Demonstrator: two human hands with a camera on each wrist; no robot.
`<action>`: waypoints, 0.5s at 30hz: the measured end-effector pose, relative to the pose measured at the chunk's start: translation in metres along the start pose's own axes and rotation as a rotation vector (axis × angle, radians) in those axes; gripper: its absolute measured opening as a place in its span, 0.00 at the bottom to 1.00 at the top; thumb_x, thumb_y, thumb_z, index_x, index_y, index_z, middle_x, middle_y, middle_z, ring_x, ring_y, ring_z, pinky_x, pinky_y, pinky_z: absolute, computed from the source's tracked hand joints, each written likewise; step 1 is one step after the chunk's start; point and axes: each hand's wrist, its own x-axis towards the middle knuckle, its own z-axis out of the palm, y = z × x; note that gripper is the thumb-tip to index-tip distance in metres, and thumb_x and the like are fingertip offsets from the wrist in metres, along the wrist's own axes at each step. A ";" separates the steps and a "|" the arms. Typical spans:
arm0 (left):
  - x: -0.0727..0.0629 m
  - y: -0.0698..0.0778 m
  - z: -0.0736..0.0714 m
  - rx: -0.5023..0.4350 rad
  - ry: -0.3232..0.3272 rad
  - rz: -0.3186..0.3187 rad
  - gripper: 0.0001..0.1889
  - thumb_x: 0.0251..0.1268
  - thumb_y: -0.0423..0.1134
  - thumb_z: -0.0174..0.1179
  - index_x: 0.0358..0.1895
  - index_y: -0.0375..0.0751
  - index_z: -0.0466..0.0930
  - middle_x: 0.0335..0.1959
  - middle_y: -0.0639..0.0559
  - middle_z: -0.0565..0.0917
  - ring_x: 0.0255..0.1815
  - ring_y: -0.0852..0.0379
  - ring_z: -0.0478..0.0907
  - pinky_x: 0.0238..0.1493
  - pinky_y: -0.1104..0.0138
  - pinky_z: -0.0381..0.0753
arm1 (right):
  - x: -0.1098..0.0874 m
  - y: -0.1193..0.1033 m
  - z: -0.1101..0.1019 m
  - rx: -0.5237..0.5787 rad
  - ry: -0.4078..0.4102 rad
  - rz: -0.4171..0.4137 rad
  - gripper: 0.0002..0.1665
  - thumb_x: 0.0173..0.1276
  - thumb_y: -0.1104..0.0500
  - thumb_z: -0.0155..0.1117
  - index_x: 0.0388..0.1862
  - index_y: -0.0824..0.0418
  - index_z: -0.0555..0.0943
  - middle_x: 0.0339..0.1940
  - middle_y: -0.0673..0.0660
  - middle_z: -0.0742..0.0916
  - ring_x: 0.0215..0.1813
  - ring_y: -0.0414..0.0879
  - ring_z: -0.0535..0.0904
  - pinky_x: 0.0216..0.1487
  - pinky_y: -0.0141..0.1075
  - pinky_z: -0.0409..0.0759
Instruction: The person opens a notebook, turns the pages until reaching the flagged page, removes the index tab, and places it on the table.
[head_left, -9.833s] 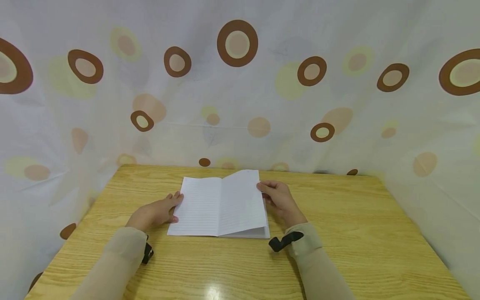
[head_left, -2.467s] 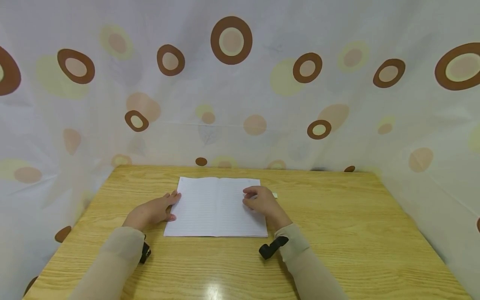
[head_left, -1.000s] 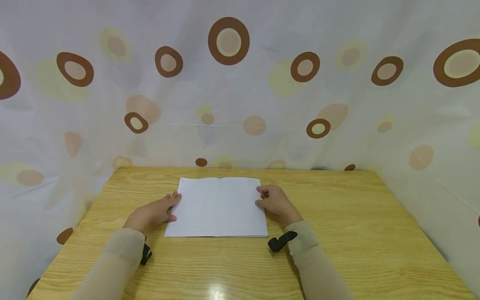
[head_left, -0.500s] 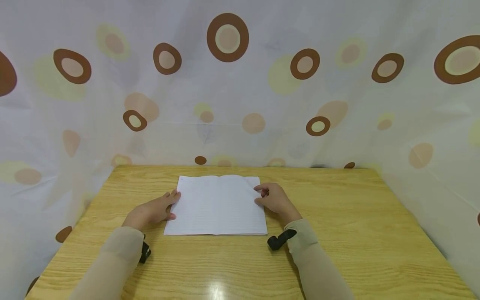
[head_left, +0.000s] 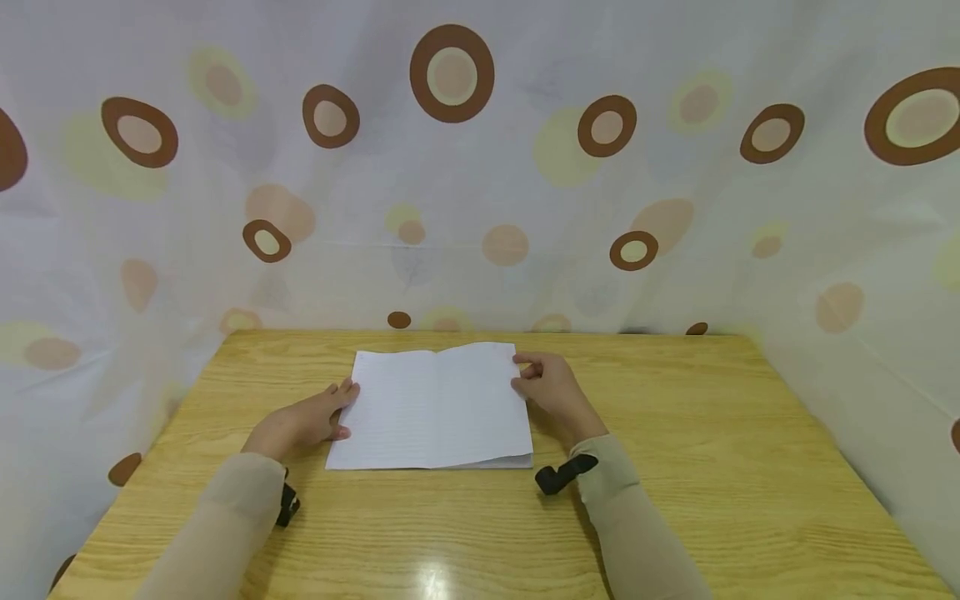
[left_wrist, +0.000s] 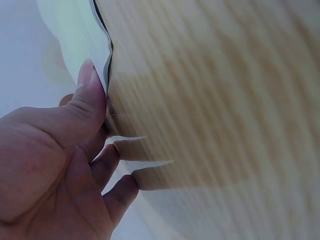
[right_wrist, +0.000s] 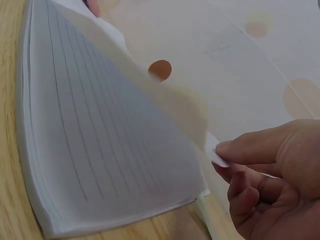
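Observation:
An open notebook (head_left: 397,408) with white lined pages lies on the wooden table. My right hand (head_left: 555,387) pinches the far right edge of a page (head_left: 480,400) between thumb and fingers. That page bows upward, and in the right wrist view the lined sheet (right_wrist: 95,135) beneath it shows. At the notebook's left side, my left hand (head_left: 311,419) rests with fingers spread along the edge. The left wrist view shows its thumb (left_wrist: 90,97) at the page edge, the other fingers loosely bent.
The wooden table (head_left: 712,467) reaches back to a white curtain (head_left: 570,275) with brown and yellow circles. A pale strip (right_wrist: 204,215) sticks out from beneath the notebook's right side. Black straps (head_left: 566,475) sit at both wrists.
The right hand has moved from above the right page to its edge and raised it off the sheets below. Earlier a lifted page lay down flat. The left hand has stayed put.

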 end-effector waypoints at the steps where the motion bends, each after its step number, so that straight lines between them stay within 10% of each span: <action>1: 0.000 0.000 0.000 0.005 0.002 0.003 0.41 0.71 0.41 0.57 0.79 0.33 0.43 0.78 0.32 0.40 0.77 0.31 0.38 0.71 0.39 0.46 | -0.001 -0.002 -0.001 0.000 -0.001 -0.003 0.25 0.67 0.65 0.66 0.64 0.64 0.78 0.40 0.58 0.82 0.42 0.49 0.76 0.40 0.35 0.77; 8: -0.002 0.002 0.000 -0.023 0.009 0.004 0.42 0.71 0.39 0.58 0.79 0.33 0.43 0.79 0.32 0.39 0.77 0.31 0.37 0.71 0.39 0.45 | 0.001 -0.005 -0.003 0.063 -0.001 0.053 0.28 0.69 0.62 0.66 0.66 0.67 0.75 0.46 0.60 0.84 0.47 0.50 0.79 0.44 0.37 0.79; 15: -0.003 0.003 -0.001 -0.027 0.006 0.003 0.42 0.70 0.39 0.58 0.78 0.32 0.43 0.78 0.32 0.39 0.77 0.31 0.36 0.71 0.39 0.44 | 0.000 -0.005 -0.002 0.144 0.006 0.096 0.11 0.69 0.61 0.67 0.44 0.68 0.83 0.34 0.58 0.85 0.36 0.48 0.79 0.35 0.34 0.77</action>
